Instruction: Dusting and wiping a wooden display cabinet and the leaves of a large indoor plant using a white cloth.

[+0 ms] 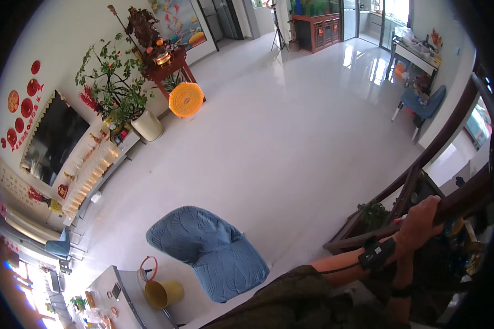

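My left hand (pixel 418 222), with a small black device strapped at its wrist, closes around a dark wooden rail (pixel 463 201) at the right. Under it, my right forearm rises from the bottom edge, a dark band at its wrist. My right hand (pixel 435 231) is mostly hidden behind the left one, so its fingers cannot be made out. Below the hands are a dark wooden frame (pixel 346 242) and a green plant (pixel 372 214). Shiny wrapped items (pixel 473 263) lie in shadow to the right of my hands.
A blue covered chair (pixel 226 263) stands on the pale glossy floor, beside a yellow bin (pixel 168 294) and a grey table (pixel 115 288). Farther off are a potted plant (pixel 148 125), a red wooden stand (pixel 168 68), a tripod (pixel 278 37) and another blue chair (pixel 426 105).
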The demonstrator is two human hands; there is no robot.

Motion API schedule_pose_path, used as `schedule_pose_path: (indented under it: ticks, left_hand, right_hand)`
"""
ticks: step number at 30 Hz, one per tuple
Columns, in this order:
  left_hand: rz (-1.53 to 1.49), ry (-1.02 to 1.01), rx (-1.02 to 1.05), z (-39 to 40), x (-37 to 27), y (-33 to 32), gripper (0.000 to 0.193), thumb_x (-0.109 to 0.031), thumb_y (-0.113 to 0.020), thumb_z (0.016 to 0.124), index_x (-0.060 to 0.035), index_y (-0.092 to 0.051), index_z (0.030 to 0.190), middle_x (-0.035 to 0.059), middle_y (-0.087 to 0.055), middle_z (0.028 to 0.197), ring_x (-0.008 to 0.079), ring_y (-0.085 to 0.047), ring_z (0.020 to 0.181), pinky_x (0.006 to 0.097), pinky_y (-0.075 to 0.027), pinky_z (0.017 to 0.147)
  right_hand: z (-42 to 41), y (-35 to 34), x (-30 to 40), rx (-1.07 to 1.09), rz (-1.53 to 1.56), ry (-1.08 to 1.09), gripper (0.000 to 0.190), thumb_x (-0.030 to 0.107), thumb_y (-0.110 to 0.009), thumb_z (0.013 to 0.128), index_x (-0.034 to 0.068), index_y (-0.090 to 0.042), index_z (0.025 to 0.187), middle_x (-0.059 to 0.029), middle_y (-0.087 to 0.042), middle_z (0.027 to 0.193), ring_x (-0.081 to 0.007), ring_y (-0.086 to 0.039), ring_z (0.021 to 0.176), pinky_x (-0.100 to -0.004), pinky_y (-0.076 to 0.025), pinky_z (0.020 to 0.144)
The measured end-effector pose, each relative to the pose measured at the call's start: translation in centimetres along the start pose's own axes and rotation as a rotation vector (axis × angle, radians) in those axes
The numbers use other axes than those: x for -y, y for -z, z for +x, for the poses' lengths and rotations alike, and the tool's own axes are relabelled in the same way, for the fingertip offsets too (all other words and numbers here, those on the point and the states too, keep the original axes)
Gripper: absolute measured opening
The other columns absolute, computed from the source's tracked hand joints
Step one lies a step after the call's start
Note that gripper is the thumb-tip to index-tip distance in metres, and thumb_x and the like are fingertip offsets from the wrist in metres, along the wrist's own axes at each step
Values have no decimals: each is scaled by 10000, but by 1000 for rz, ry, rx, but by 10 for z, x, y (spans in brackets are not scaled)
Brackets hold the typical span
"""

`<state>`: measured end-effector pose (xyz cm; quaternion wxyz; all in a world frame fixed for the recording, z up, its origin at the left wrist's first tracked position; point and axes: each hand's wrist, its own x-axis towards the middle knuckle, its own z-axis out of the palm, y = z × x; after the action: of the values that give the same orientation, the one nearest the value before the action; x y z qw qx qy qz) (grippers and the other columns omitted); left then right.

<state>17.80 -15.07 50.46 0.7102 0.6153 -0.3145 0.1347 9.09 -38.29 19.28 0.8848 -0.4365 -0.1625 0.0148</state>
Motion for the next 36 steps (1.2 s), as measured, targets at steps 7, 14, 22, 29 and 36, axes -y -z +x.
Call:
schedule_pose_path:
  ticks: [7,14,22,29,36]
  left_hand:
    - [13,-22,1,-2,1,8,551,-43,-665,587,0,-366,1047,194,-473,860,400,-499,826,419,-410,698]
    - [-10,-1,67,-1,4,0,551,-56,-678,600,-11,-379,1060,205,-498,911,397,-507,858,412,-418,709]
    - [24,88,126,-1,1,10,528,-66,-669,637,-28,-375,1074,205,-514,906,395,-511,875,406,-414,724]
    - [42,109,138,5,-4,29,495,-75,-658,654,-26,-376,1059,205,-510,876,393,-513,842,402,-410,706]
    - [20,7,214,11,-12,31,498,-80,-651,645,-34,-342,1034,214,-504,877,380,-525,859,418,-418,694]
  right_hand:
    - [40,-18,-9,19,-31,-1,482,215,-588,779,36,-383,1177,-75,-483,1098,-195,-475,1009,-339,-376,885]
    - [-91,32,-14,63,-87,-1,489,216,-591,775,35,-382,1179,-76,-482,1102,-198,-473,1012,-340,-372,890]
    - [87,-80,9,112,-149,9,498,217,-594,771,34,-380,1182,-77,-480,1107,-200,-472,1015,-342,-368,894]
    - [149,-125,-3,243,-139,-92,505,218,-597,767,33,-378,1184,-78,-478,1111,-202,-470,1018,-344,-364,899]
    - [-15,58,-14,383,-136,-236,513,219,-600,764,32,-377,1186,-79,-477,1116,-205,-468,1021,-346,-360,903]
